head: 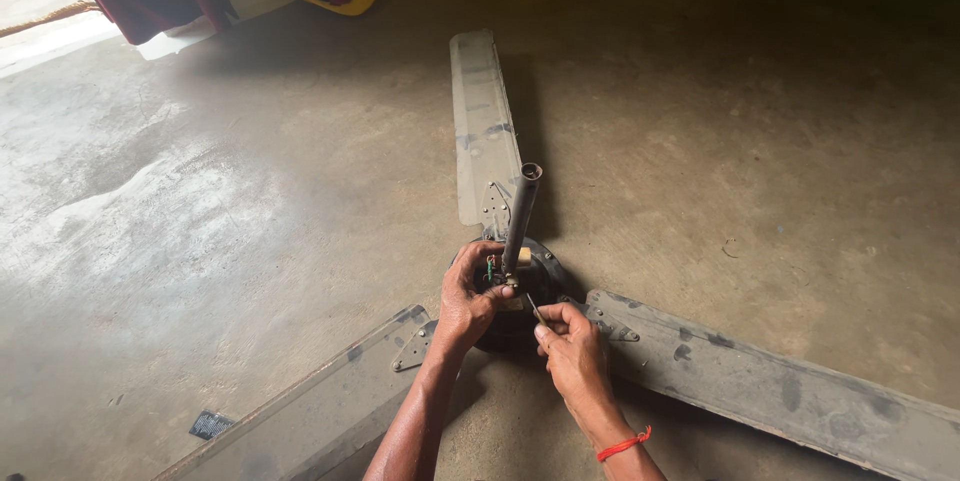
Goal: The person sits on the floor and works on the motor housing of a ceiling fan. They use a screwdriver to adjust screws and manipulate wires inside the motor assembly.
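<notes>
Head view: left hand (468, 303) cupped around the black round motor hub (520, 291) of a dusty grey three-blade ceiling fan (480, 131) lying on the concrete floor (200, 191), dark metal downrod (520, 216) sticking up, right hand (575, 351) pinching a thin metal tool (534, 308) at the rod's base.

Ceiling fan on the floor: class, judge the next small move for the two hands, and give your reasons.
Probably a turn of the thin tool by the right hand. Its tip already sits at the base of the down rod, and the left hand steadies the motor hub.
</notes>
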